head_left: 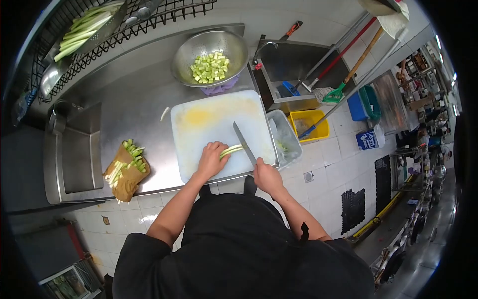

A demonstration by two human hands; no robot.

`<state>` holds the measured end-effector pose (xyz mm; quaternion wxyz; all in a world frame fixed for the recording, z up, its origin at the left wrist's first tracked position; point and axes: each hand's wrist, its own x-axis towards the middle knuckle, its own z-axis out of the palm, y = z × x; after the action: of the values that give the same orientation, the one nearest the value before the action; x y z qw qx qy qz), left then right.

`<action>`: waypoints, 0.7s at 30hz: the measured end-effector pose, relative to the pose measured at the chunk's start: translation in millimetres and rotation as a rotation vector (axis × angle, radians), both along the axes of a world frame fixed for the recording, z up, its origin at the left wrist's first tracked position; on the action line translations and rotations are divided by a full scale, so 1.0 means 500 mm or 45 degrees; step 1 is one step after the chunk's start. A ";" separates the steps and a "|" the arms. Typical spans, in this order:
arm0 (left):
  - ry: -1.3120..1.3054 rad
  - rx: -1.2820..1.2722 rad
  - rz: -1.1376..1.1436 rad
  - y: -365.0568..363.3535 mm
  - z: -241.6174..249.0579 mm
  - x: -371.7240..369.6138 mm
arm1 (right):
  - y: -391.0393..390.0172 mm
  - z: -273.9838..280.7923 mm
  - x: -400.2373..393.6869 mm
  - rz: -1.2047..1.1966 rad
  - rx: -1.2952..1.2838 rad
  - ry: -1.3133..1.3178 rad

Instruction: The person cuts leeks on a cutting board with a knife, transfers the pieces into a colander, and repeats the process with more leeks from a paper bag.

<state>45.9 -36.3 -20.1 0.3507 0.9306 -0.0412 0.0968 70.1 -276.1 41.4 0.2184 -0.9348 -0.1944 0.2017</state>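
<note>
A white cutting board (199, 134) with a yellow stain lies on the steel counter. My left hand (213, 158) is closed on pale green stalks (232, 150) that lie on the board. In my right hand (267, 175) is the handle of a knife (243, 141), its blade angled up and left, close to the stalks' right ends. Behind the board, a steel colander (181, 62) holds cut green cubes (210, 68). To the left on the counter, a brown bag (130, 178) holds more green stalks.
A sink (82, 162) is at the left. Right of the board stand a clear bin (288, 134) and a yellow bucket (318, 117). Another sink (298, 62) with mop handles is behind them. A wire rack (149, 25) with stalks hangs upper left.
</note>
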 end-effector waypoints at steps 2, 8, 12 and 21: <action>-0.011 -0.005 -0.015 -0.003 0.002 0.004 | 0.003 0.006 -0.003 -0.005 -0.008 -0.015; -0.045 0.025 -0.095 -0.025 0.022 0.041 | -0.004 0.074 -0.023 0.009 -0.062 0.007; 0.009 0.051 -0.125 -0.036 0.008 0.061 | -0.024 0.096 -0.058 0.036 -0.119 0.083; 0.020 -0.014 -0.133 -0.033 -0.005 0.061 | 0.019 0.019 -0.055 0.003 -0.058 0.145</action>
<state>76.2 -52.8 -22.5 0.3605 0.9260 -0.0866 0.0712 42.7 -266.4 50.8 0.2073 -0.9263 -0.1783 0.2591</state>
